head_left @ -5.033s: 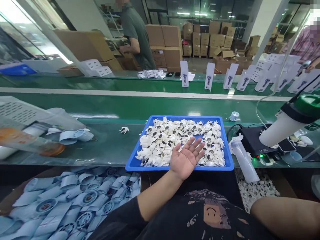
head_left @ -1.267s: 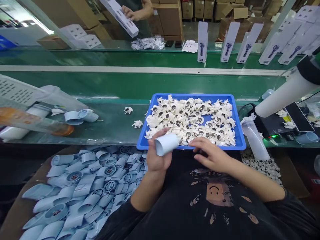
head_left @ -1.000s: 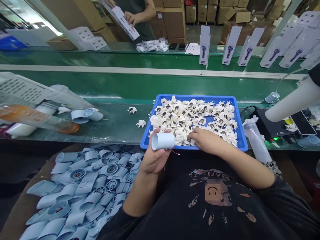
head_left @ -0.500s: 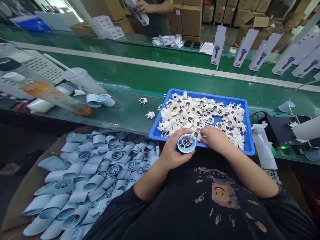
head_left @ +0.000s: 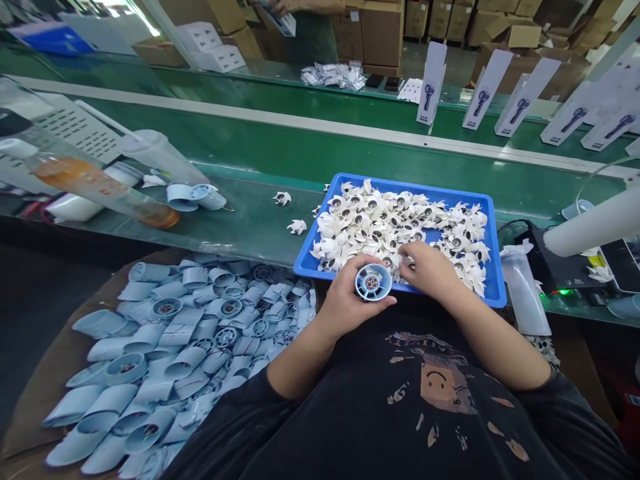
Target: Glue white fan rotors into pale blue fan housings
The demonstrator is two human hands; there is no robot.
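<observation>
Your left hand (head_left: pixel 345 300) is closed firmly around a pale blue housing (head_left: pixel 373 282), round end up. Your right hand (head_left: pixel 430 270), fingers curled narrow, touches white parts (head_left: pixel 380 227) in the blue tray (head_left: pixel 400 180); any hold cannot be confirmed.

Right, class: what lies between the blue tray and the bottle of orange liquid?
Two loose white plastic pieces, one and another, on the green belt, in the head view.
</observation>
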